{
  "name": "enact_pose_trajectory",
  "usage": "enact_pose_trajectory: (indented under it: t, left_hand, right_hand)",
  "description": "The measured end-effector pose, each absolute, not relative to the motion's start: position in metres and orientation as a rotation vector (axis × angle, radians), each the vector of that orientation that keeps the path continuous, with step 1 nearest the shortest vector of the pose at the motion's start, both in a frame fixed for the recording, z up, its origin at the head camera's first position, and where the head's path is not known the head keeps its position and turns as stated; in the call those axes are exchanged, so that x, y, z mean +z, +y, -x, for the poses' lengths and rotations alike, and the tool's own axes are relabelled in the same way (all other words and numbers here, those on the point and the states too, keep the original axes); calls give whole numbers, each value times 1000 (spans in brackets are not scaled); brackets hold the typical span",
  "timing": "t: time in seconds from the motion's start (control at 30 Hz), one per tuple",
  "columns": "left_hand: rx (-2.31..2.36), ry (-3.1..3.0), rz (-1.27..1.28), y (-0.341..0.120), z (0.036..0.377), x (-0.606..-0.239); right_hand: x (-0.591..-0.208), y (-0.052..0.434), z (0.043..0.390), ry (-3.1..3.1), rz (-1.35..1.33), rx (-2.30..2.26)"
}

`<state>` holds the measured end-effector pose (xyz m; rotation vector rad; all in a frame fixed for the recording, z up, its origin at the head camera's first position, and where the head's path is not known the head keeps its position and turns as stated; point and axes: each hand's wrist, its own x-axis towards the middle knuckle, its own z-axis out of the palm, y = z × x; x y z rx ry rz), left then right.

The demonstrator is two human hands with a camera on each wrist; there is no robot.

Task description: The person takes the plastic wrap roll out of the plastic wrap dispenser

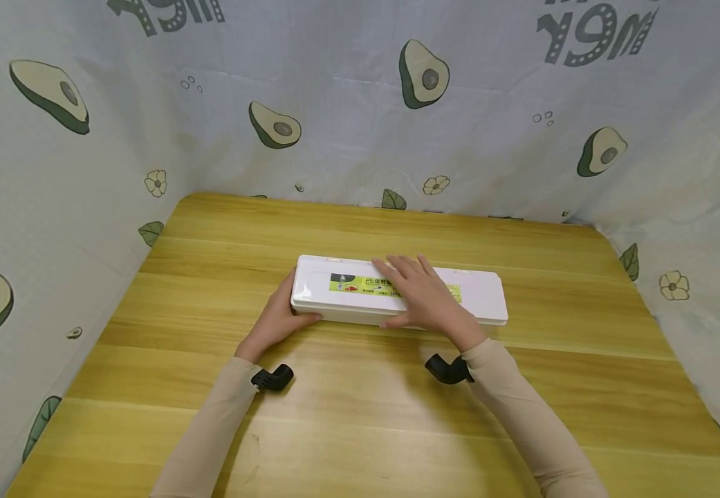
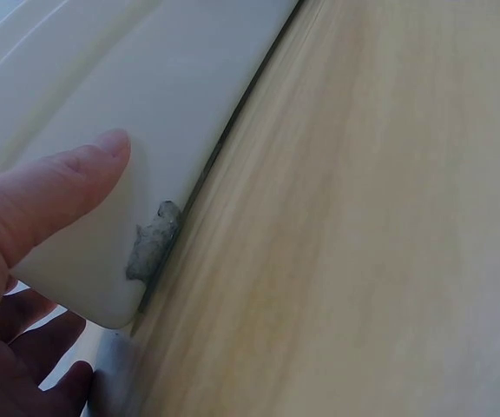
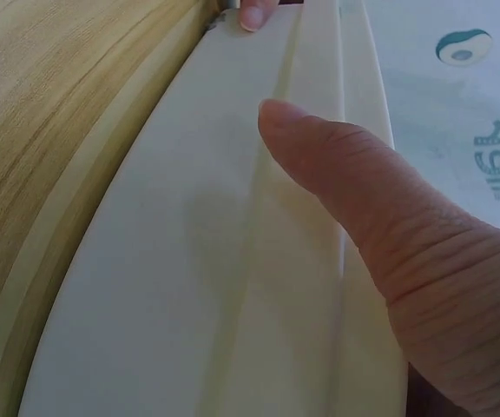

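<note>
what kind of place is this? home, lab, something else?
Probably a staged recording booth, though a home corner can't be ruled out. Avocado-print cloth hangs around three sides of a wood-grain table, and a black device sits at each wrist.

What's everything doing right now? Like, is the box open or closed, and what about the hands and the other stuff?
White box: closed, lying on the table.
Label: on the box's top, partly covered.
Left hand: gripping the box's left end.
Right hand: gripping across the top, thumb on the front.
Sleeves: down to the wrists.
Avocado cloth: hanging behind the table.
</note>
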<state>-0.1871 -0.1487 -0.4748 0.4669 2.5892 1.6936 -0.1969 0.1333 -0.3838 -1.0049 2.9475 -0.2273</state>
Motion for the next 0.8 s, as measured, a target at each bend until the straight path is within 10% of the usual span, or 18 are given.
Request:
enact_pose_trajectory:
  t: [0.8]
  left_hand:
    - [1713,2566,-475,-148,186,-474]
  right_hand:
    - [-381,135,202,2960,1097,-244]
